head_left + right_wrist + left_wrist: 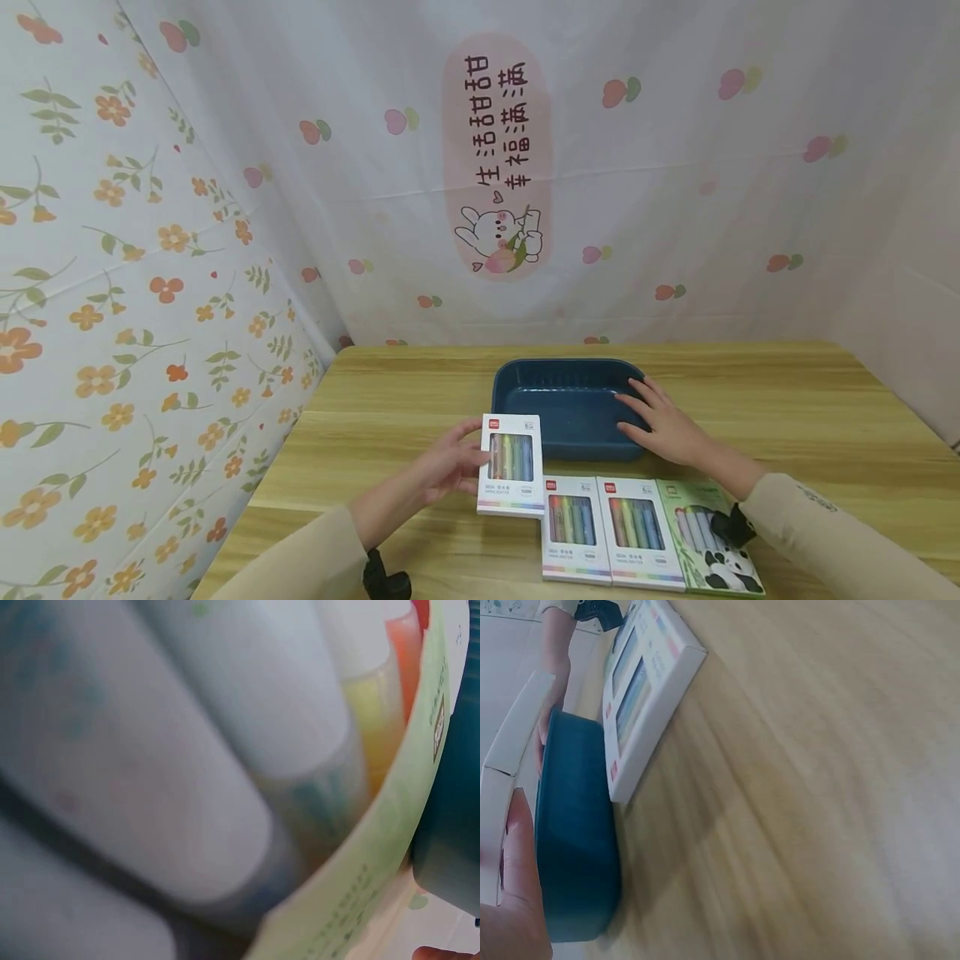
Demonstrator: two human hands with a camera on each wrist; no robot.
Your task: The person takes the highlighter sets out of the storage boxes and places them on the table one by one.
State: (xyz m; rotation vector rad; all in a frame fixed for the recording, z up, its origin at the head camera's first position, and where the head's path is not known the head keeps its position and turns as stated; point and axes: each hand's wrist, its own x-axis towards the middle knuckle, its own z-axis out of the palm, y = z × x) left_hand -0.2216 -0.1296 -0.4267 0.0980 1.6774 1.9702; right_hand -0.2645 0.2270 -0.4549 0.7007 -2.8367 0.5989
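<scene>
My left hand (450, 467) grips a white box of highlighters (511, 492) by its left side, lifted in front of the basin's near left corner. Through its window show colored pens. In the left wrist view the thumb (521, 862) lies along the box's edge. My right hand (667, 429) rests at the right rim of a dark blue plastic basin (570, 450), its fingers spread and reaching over that rim. Nothing is visible inside the basin.
Two more white highlighter boxes (573, 567) (647, 571) lie side by side before the basin. Right of them, under my right wrist, lies a green panda box of markers (701, 500). All sit on a wooden table (405, 383); a patterned curtain (637, 208) hangs behind.
</scene>
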